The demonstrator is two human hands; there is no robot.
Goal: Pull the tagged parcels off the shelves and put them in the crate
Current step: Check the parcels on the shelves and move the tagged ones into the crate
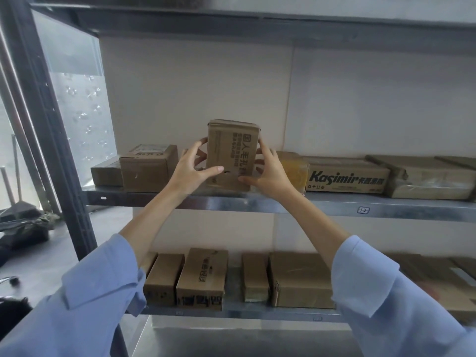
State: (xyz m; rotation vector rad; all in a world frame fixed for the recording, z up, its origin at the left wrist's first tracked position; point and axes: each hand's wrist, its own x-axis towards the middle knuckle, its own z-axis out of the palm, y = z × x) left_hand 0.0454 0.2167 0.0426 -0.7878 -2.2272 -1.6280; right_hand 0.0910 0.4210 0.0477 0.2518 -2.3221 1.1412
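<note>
At the centre of the frame we see the cardboard parcel (231,155) upright at the front of the metal shelf (257,203). Its long axis is vertical and its printed face is toward us, lettering turned sideways. The left hand (192,171) and right hand (268,173) clamp its two sides, thumbs on the front. It is plain brown corrugated board, creased on top. To its right lies the flat Kasimir box (347,176).
</note>
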